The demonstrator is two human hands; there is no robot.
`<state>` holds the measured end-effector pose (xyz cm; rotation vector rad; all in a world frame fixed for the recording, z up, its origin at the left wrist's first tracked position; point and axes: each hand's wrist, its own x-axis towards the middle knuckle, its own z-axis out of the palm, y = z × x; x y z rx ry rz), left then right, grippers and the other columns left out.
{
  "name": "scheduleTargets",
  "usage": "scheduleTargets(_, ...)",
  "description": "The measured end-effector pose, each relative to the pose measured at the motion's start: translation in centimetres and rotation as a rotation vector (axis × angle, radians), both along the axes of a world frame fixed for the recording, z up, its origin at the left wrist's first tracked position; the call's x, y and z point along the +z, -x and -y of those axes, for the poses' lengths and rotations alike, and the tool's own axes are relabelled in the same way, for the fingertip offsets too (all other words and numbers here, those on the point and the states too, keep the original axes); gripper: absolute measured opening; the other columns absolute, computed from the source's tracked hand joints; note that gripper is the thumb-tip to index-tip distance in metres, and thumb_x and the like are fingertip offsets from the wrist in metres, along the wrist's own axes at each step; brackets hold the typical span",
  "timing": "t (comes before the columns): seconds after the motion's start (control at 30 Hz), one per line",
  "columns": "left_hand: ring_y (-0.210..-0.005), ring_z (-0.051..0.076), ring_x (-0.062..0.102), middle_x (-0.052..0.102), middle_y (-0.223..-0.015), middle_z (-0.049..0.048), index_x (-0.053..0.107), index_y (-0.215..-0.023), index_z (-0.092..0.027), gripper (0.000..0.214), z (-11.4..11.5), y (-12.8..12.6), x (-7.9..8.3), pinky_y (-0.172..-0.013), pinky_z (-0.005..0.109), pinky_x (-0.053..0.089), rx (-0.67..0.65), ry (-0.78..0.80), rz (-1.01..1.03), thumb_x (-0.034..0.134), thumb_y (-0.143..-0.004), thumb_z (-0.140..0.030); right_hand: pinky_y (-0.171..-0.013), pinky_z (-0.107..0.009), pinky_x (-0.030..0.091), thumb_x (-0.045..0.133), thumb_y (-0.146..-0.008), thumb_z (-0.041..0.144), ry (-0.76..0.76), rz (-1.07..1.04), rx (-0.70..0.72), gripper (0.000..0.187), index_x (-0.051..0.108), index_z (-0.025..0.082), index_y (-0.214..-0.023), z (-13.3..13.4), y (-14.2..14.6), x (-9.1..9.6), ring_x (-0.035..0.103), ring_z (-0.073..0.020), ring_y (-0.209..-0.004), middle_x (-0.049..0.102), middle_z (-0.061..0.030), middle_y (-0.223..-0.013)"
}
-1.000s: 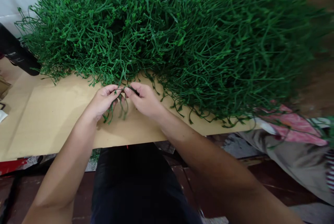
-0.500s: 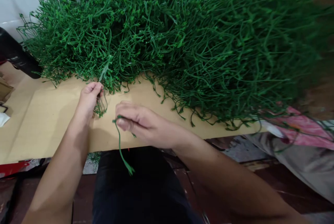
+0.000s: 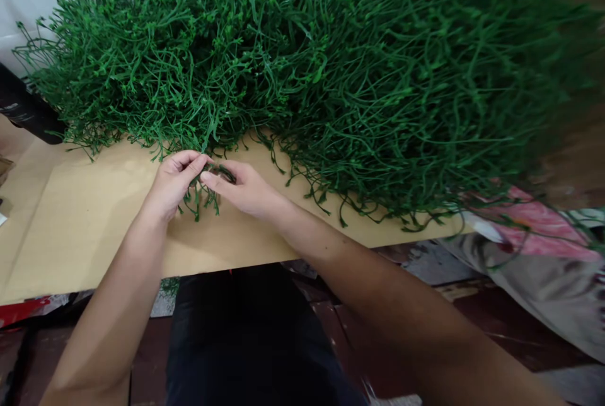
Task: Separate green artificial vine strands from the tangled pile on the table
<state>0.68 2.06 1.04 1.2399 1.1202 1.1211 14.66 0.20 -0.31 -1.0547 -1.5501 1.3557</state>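
Observation:
My left hand (image 3: 177, 182) is closed on thin green plastic stems (image 3: 196, 203), whose ends hang below the fingers over the cardboard. Beside it, almost touching, my right hand (image 3: 239, 188) pinches a green stem between thumb and fingers. Its thumb tip meets the left fingertips. Just behind both hands rises a large tangled heap of green artificial stems (image 3: 265, 65) with small forked tips. How many stems each hand holds cannot be made out.
Brown cardboard (image 3: 94, 217) covers the work surface under the hands. A black bottle (image 3: 28, 106) stands at the left. At the right lie pink patterned cloth (image 3: 543, 223) and a person's grey-clad leg (image 3: 515, 280). A white wall is behind the heap.
My right hand has moved up and left with its stem to meet my left hand. My left hand has shifted slightly right, still gripping its stems. The view has shifted a little.

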Motion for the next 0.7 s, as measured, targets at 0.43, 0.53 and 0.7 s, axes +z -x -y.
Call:
scheduleTargets(0.43, -0.046, 0.005, 0.046, 0.056, -0.056, -0.0027, 0.062, -0.061, -0.015, 0.012, 0.3, -0.2, 0.6, -0.045, 0.016, 0.037, 0.052, 0.061, 0.055, 0.062, -0.073, -0.019, -0.060, -0.022, 0.030, 0.043, -0.084, 0.022, -0.285, 0.078, 0.026, 0.023, 0.036, 0.017, -0.063, 0.5, -0.4, 0.3, 0.032, -0.0071, -0.060, 0.034, 0.0032, -0.061)
scheduleTargets(0.53, -0.041, 0.004, 0.039, 0.049, -0.049, -0.0037, 0.060, -0.056, -0.015, 0.016, -0.2, 0.0, 0.2, -0.039, 0.017, 0.029, 0.090, 0.045, -0.002, 0.061, -0.073, -0.014, -0.062, -0.023, 0.030, 0.041, -0.084, 0.021, -0.476, 0.169, 0.101, 0.025, 0.032, 0.017, -0.061, 1.7, -0.4, 0.8, 0.033, -0.0081, -0.061, 0.035, 0.0020, -0.062)
scheduleTargets(0.7, -0.040, 0.004, 0.036, 0.050, -0.053, -0.0050, 0.054, -0.056, -0.017, 0.020, -1.1, 2.2, 0.2, -0.038, 0.018, 0.029, 0.343, 0.018, 0.134, 0.060, -0.076, -0.015, -0.057, -0.023, 0.029, 0.038, -0.077, 0.008, -0.676, 0.310, 0.567, 0.017, 0.037, 0.016, -0.062, 5.8, -0.2, 3.8, 0.033, -0.0089, -0.061, 0.040, -0.0002, -0.065)
